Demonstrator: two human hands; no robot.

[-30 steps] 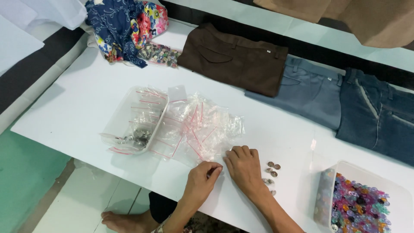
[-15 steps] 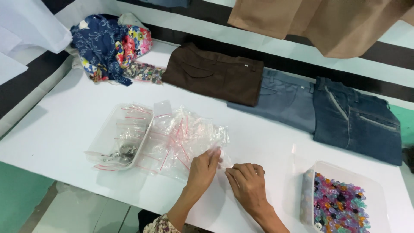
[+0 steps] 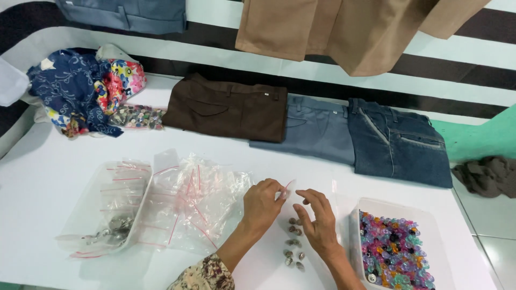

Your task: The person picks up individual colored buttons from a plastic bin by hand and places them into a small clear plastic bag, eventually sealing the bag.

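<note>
My left hand (image 3: pixel 263 203) pinches a small clear zip bag (image 3: pixel 291 189) with a red seal line, lifted just above the white table (image 3: pixel 48 172). My right hand (image 3: pixel 318 217) is beside it, fingers spread and curled toward the bag's mouth, touching or nearly touching it. Below both hands lies a small cluster of metal buttons (image 3: pixel 293 244) on the table. A heap of empty clear zip bags (image 3: pixel 196 198) lies just left of my left hand.
A clear tub (image 3: pixel 110 215) at the left holds bags and metal buttons. A white tub of colourful beads (image 3: pixel 392 252) sits at the right. Folded brown (image 3: pixel 228 107), grey (image 3: pixel 317 129) and blue trousers (image 3: pixel 400 142) line the back; patterned cloth (image 3: pixel 80 88) and a button bag (image 3: pixel 137 116) lie far left.
My left hand has picked one small bag out of the heap and raised it; my right hand moved up to meet it. The camera view tilted upward.
</note>
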